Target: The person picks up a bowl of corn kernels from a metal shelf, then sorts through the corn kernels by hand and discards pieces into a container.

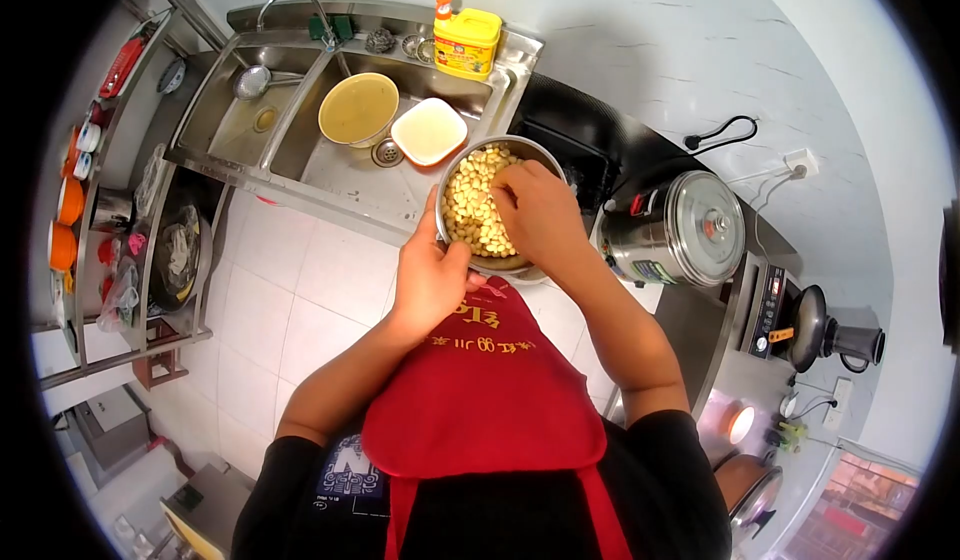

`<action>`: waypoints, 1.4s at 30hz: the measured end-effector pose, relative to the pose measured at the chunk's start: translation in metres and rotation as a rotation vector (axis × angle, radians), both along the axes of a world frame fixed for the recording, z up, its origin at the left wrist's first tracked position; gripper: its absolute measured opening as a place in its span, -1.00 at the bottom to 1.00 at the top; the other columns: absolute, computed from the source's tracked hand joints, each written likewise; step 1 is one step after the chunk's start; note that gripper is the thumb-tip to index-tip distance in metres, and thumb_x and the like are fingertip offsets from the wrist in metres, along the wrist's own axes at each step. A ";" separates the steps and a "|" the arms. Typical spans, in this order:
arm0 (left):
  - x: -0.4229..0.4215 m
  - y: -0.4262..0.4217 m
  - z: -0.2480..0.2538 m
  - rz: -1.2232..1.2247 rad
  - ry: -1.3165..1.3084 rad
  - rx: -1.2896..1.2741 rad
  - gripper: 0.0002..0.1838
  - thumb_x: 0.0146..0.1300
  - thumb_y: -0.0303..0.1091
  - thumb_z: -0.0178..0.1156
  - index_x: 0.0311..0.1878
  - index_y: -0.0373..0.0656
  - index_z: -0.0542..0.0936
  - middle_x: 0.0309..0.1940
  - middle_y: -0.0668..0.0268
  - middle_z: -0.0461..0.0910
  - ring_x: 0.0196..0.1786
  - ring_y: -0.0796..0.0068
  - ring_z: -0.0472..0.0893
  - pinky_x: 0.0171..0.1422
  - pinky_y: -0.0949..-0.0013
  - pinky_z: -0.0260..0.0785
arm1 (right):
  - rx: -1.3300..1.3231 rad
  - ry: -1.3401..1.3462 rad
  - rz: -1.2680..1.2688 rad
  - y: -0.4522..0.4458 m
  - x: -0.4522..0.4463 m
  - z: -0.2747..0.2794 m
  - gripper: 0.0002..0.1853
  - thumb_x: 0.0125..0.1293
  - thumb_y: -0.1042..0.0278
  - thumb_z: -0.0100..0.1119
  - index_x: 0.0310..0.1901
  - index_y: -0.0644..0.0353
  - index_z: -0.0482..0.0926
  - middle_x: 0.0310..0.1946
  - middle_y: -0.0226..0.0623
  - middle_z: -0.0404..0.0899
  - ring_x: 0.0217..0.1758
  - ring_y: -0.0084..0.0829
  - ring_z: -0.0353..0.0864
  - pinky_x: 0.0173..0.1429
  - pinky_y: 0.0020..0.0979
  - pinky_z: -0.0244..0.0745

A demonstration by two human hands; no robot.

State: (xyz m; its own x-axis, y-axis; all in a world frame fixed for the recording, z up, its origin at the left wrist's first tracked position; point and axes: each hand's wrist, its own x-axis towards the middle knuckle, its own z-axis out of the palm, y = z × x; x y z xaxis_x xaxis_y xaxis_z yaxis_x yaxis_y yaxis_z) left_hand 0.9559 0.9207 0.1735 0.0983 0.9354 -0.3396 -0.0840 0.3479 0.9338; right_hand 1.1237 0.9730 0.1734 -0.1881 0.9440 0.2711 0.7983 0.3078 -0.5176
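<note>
Our left hand (428,280) has its fingers clamped on a round, shiny metal pot (508,141) beside the steel sink (340,175). Our right hand (540,215) dips into smooth, pale-yellow kernels (468,197), fingertips hidden, grip unclear; yellow Chinese characters (482,318) mark our red apron (480,400).

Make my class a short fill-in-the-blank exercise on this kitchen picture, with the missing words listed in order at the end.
1. The hand reaching into the round silver metal pot is the person's ____ one.
2. The cloth apron worn over the black shirt is mainly ____.
3. The grey stainless-steel sink has ____ basins.

Missing words: right; red; two.
</note>
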 end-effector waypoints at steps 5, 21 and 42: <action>0.001 0.000 0.001 0.019 -0.017 -0.022 -0.31 0.37 -0.66 -0.14 0.59 -0.18 0.16 -0.13 0.09 0.67 -0.51 0.47 0.67 -0.48 0.46 0.55 | -0.359 0.616 -0.089 -0.015 0.017 0.014 -0.91 0.37 0.52 0.31 -0.12 0.29 0.67 -0.31 -0.28 0.73 -0.33 -0.47 0.72 -0.22 -0.43 0.64; -0.001 0.007 0.002 -0.023 0.021 -0.016 -0.23 0.37 -0.64 -0.11 0.66 -0.16 0.04 -0.02 0.02 0.67 -0.44 0.44 0.72 -0.38 0.44 0.65 | -0.075 0.276 -0.374 -0.053 0.118 -0.034 -0.81 0.33 0.51 0.36 -0.04 0.27 0.75 -0.27 -0.29 0.75 -0.29 -0.56 0.68 -0.16 -0.51 0.55; 0.004 0.003 0.003 0.029 -0.046 -0.019 -0.34 0.38 -0.66 -0.14 0.57 -0.19 0.18 -0.11 0.10 0.65 -0.51 0.48 0.65 -0.47 0.47 0.54 | -0.136 -0.011 0.089 -0.012 0.020 0.009 -0.91 0.30 0.38 0.31 -0.21 0.16 0.65 -0.18 -0.25 0.54 -0.12 -0.09 0.64 -0.06 -0.10 0.56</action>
State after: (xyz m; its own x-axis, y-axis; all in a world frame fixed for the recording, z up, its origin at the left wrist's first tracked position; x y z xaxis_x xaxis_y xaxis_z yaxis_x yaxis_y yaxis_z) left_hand 0.9603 0.9236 0.1768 0.0872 0.9316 -0.3528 -0.1366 0.3620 0.9221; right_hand 1.1441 0.9608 0.1825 -0.2751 0.9513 0.1391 0.7765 0.3052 -0.5512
